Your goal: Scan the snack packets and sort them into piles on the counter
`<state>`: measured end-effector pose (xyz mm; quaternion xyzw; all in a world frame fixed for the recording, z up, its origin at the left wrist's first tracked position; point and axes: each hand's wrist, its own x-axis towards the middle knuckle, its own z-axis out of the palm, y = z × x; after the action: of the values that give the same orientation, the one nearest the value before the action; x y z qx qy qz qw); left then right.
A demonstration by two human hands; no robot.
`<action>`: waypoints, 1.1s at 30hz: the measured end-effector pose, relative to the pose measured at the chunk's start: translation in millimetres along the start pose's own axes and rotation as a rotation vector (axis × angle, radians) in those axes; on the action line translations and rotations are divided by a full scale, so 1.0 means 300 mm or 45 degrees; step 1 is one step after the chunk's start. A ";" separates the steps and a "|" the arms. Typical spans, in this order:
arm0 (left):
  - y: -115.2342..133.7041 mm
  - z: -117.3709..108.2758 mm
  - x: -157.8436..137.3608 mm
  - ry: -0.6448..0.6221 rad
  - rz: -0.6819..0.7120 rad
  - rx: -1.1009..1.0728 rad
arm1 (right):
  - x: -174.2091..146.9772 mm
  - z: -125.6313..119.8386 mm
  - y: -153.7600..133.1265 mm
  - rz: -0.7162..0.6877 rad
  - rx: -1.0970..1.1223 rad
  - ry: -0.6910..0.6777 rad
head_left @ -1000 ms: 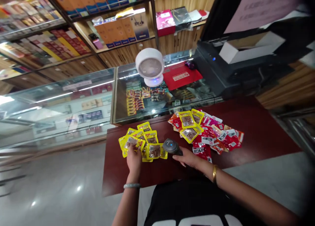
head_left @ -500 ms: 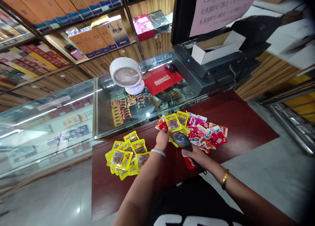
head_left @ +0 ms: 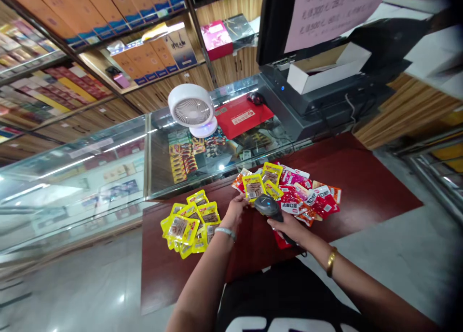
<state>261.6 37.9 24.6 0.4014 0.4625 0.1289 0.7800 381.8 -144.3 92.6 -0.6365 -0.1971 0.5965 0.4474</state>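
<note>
My left hand (head_left: 236, 212) pinches the lower left corner of a yellow snack packet (head_left: 254, 187) at the left edge of a mixed pile. In my right hand (head_left: 292, 227) is a dark handheld barcode scanner (head_left: 268, 206), its head just below that packet. More yellow packets lie behind it, one of them (head_left: 271, 173) near the pile's top. Red, pink and orange snack packets (head_left: 323, 200) make up the pile's right side. Left of my left hand, a separate heap of yellow packets (head_left: 184, 228) lies on the dark red board (head_left: 170, 283). A red packet (head_left: 281, 240) is partly hidden beneath the scanner and right hand.
A glass display counter (head_left: 159, 170) runs behind the board, bearing a white fan (head_left: 191, 107), a red mat (head_left: 244, 117) and a black mouse (head_left: 256, 98). At the back right, a monitor (head_left: 277, 28) and a white open box (head_left: 327, 71) stand. Shelves with boxes line the back.
My left hand has drawn the yellow packet slightly left and towards me, off the neighbouring packets. The scanner has shifted slightly left with it. The whole view has moved a little.
</note>
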 end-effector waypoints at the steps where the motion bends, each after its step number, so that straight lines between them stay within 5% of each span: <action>1: -0.004 -0.027 -0.031 0.007 0.005 -0.074 | 0.003 0.013 0.004 -0.004 -0.019 -0.008; 11: -0.072 -0.265 -0.271 0.330 0.078 -0.202 | 0.070 0.229 0.033 0.042 -0.127 -0.330; 18: -0.148 -0.412 -0.353 0.583 0.165 0.021 | 0.089 0.353 0.021 0.104 -0.197 -0.493; 25: -0.200 -0.558 -0.461 0.899 0.213 0.403 | 0.105 0.381 0.085 0.117 -0.209 -0.581; 33: -0.204 -0.562 -0.467 0.916 0.093 0.633 | 0.096 0.353 0.072 0.156 -0.212 -0.503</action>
<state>36.5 3.9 23.5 0.5226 0.7071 0.1728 0.4438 282.7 -97.8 70.3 -0.5528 -0.2905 0.7174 0.3088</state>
